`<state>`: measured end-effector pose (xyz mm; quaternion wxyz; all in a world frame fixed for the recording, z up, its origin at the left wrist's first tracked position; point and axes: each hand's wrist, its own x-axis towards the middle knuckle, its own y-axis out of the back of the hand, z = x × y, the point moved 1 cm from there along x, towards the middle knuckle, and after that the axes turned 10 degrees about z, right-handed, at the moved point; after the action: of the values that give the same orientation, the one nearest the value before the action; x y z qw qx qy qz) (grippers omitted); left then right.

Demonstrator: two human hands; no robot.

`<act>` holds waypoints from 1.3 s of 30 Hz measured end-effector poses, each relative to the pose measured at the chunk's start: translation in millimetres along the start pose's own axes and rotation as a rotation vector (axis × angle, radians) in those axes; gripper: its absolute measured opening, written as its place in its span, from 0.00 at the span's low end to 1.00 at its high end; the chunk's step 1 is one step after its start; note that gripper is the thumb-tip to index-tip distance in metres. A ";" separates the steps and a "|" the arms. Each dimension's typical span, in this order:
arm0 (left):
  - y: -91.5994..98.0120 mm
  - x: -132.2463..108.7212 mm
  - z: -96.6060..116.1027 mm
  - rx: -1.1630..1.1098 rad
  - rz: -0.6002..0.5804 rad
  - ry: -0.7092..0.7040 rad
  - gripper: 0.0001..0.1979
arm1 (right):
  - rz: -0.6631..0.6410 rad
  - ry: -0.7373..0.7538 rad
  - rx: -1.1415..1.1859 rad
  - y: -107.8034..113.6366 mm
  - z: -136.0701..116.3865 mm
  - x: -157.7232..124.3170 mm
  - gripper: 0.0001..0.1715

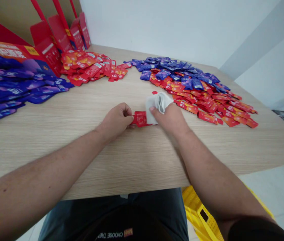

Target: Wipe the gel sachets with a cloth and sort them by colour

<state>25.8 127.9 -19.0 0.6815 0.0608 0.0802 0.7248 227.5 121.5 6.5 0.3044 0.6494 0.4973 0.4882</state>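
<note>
A small red packet [140,118] lies just over the table in front of me. My left hand [119,119] pinches its left end between thumb and fingers. My right hand [171,117] is closed around a folded white cloth [151,104], with the thumb on top. The cloth covers the right part of the packet, so I cannot tell whether those fingers also grip it. A bit of red shows above the cloth's upper edge.
Blue packets [18,83] are heaped at the left beside red cartons [47,47]. Red-orange packets [91,67] form a pile behind them. Another pile, of purple packets [174,68] and red packets [207,102], spreads to the right. A yellow basket [202,214] stands below the table [137,167].
</note>
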 end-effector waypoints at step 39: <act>12.8 3.4 0.2 0.245 -0.311 -0.217 0.07 | -0.135 0.068 0.075 0.3 -1.1 -1.5 0.27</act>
<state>13.1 130.5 -16.3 0.7774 0.2075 0.1020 0.5849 226.5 119.9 6.6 0.2951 0.6083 0.5679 0.4695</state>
